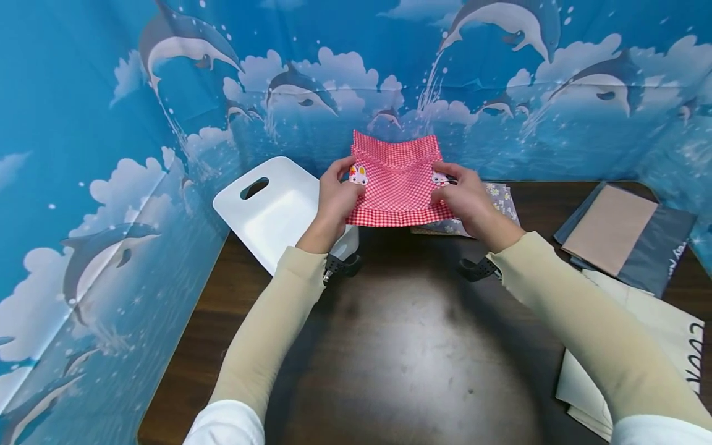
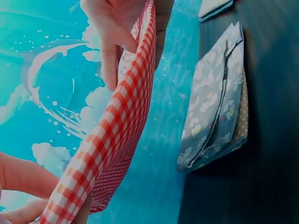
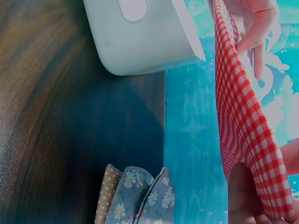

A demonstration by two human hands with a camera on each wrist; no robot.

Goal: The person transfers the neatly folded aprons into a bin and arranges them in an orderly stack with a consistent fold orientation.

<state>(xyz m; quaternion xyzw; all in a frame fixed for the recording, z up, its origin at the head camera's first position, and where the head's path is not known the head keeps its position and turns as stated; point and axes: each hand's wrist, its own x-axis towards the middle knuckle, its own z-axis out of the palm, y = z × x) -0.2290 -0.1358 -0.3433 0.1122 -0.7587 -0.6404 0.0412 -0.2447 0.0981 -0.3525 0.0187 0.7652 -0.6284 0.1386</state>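
My two hands hold up a red-and-white gingham cloth (image 1: pixel 397 185) by its left and right sides, above the far part of the table. Rabbit pictures show on it beside each hand. The left hand (image 1: pixel 335 196) pinches the left edge between thumb and fingers; the right hand (image 1: pixel 466 194) grips the opposite edge likewise. Between them the cloth sags a little in the middle. In the left wrist view its checked border (image 2: pixel 126 102) runs between the two hands. Below and behind the right hand lies a folded grey floral cloth (image 1: pixel 503 201), with a dotted brown fabric (image 3: pixel 108 191) beside it.
A white plastic bin (image 1: pixel 228 204) with a handle slot leans at the back left, close to the left hand. Dark and brown packages (image 1: pixel 609 228) lie at the right, partly over cream bags (image 1: pixel 584 383). A dolphin-print curtain (image 1: pixel 356 80) stands behind the table (image 1: pixel 411 346).
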